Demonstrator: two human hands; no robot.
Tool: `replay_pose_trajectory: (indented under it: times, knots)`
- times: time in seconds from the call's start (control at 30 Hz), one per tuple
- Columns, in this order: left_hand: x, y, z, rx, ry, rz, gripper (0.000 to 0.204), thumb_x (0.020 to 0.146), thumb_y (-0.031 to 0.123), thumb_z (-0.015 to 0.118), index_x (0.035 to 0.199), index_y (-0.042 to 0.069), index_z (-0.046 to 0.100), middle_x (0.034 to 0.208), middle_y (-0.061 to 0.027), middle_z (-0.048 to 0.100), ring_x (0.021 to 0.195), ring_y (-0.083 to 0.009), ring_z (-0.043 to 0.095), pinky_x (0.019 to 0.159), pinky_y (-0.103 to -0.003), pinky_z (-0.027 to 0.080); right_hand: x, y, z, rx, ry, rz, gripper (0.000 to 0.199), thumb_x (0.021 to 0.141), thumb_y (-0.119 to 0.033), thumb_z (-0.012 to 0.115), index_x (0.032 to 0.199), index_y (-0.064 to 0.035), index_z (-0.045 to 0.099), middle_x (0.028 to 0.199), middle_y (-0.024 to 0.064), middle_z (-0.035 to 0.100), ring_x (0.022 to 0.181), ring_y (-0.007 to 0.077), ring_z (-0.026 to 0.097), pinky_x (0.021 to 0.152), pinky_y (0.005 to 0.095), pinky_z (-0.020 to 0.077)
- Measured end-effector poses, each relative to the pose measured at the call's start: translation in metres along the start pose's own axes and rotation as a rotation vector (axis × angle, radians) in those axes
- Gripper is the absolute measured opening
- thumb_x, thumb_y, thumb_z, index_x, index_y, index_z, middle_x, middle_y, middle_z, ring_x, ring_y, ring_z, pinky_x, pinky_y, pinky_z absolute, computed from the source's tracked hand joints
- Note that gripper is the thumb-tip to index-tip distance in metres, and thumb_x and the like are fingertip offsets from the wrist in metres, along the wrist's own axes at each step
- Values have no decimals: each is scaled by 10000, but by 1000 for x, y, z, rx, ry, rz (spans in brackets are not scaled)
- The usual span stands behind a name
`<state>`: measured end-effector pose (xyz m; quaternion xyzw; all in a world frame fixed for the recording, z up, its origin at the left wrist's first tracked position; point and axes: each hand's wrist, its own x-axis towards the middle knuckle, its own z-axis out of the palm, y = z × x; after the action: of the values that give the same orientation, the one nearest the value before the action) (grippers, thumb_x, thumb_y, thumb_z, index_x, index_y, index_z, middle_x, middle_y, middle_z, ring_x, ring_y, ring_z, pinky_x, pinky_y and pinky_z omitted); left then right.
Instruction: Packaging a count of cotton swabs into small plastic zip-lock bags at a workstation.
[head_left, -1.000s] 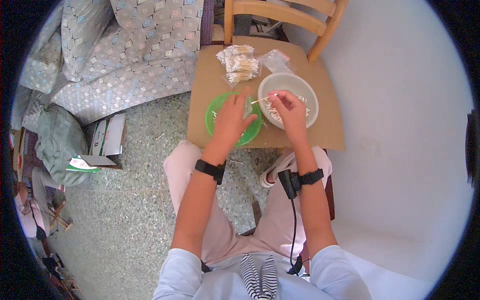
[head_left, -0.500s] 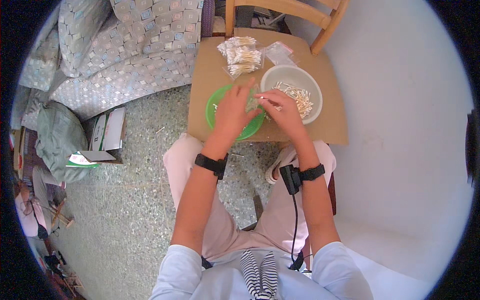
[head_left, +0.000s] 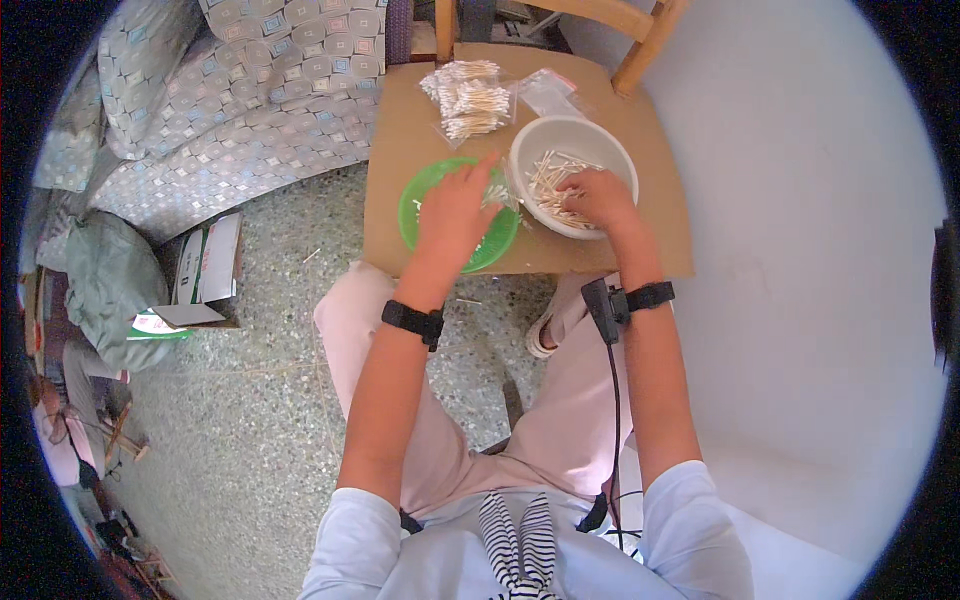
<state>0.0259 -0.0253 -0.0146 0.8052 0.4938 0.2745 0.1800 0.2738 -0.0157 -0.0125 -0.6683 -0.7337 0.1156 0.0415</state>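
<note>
Over a green plastic basket (head_left: 410,225), my left hand (head_left: 455,210) grips a small clear plastic bag (head_left: 500,190) with some white-tipped cotton swabs in it. The thumb and fingers are around the bag, and part of it is hidden by the hand. My right hand (head_left: 605,198) reaches into a white bowl (head_left: 628,165) beside the basket. Its fingers curl down onto loose cotton swabs (head_left: 548,180), with the fingertips partly hidden among them. A few swabs also show inside the green basket.
Filled clear bags of cotton swabs (head_left: 472,100) lie stacked behind the basket. Flat clear bags (head_left: 550,95) are beside them. Everything rests on a brown board (head_left: 385,170) on a wooden chair (head_left: 630,70). An open carton (head_left: 207,265) stands on the floor at left.
My right hand has moved right, away from the bag at my left hand, down into the swabs in the white bowl. My left hand stays over the green basket with the bag.
</note>
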Motion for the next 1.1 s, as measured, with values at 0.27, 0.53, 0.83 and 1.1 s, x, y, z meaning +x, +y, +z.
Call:
replay_pose_trajectory:
  times: [0.27,0.53,0.83,1.1]
  knots:
    - [3,-6,-3,-313,153,-41,508,772,141,707,1235,74,509,1029,-155,628,975,-336,607,838,-412,475,-11,1,2,291,434,57,257,854,-364,624,987,-172,731,941,128,694,878,307,661,778,405,509]
    - [2,1,-1,-261,123,-40,701,738,218,771,1344,100,438,1131,-148,599,1108,-336,532,958,-426,404,-19,-22,-11,464,459,182,224,811,-266,693,984,-124,707,861,142,697,800,294,671,717,383,508]
    - [-1,13,0,67,160,194,633,725,216,762,1301,166,504,1197,-116,556,1191,-370,450,1013,-470,362,-21,-30,-14,502,533,191,213,790,-221,717,949,-80,707,824,130,699,728,254,674,672,348,508]
    - [0,10,5,-94,33,173,352,728,127,723,1064,137,619,1142,-120,572,1109,-351,527,947,-448,428,-21,-30,-8,498,513,131,231,800,-238,701,997,-117,714,855,112,699,750,256,668,685,359,506]
